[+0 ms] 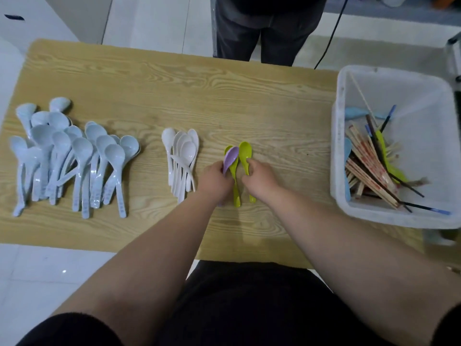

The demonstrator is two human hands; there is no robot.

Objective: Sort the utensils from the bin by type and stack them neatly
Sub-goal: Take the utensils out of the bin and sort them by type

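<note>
At the middle of the wooden table, my left hand grips a purple spoon that lies over a green spoon. My right hand pinches the handle of a second green spoon just to the right. A small pile of white spoons lies to the left of my hands. Several pale blue ladle spoons are heaped at the far left. The white plastic bin at the right holds chopsticks, a green spoon and blue spoons.
A person in dark trousers stands at the far side of the table. A black cable hangs down behind the bin. Bare tabletop lies beyond the spoons and between the piles. White floor tiles surround the table.
</note>
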